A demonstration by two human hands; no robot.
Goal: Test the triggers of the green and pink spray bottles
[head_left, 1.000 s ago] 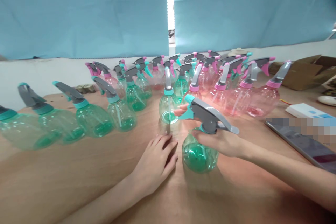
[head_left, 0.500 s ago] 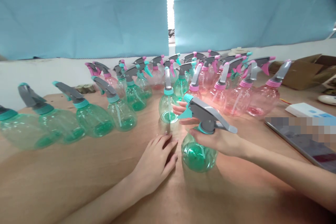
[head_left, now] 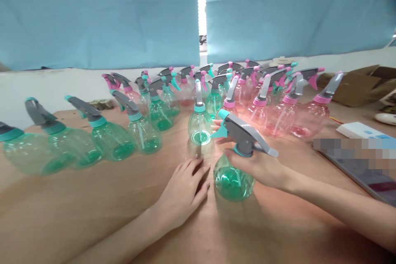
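Observation:
A green spray bottle (head_left: pixel 234 179) with a grey and turquoise trigger head stands upright on the wooden table, its nozzle toward the left. My right hand (head_left: pixel 256 165) is around its neck from the right, thumb in front, the other fingers partly hidden behind the head. My left hand (head_left: pixel 185 189) lies on the table left of this bottle, fingers stretched out, holding nothing. Just beyond my hands is another green spray bottle (head_left: pixel 200 126). A row of green spray bottles (head_left: pixel 113 142) runs off to the left.
Pink spray bottles (head_left: pixel 284 117) crowd the back right, mixed with green ones. At the right lie a dark flat device (head_left: pixel 355 169), partly pixelated, and a white box (head_left: pixel 365 131). Behind them sits an open cardboard box (head_left: pixel 355 86). Blue curtains (head_left: pixel 99 16) hang at the back.
The fingers of my right hand have drawn in a little behind the bottle's head. My left hand rests in the same spot. The view has shifted slightly.

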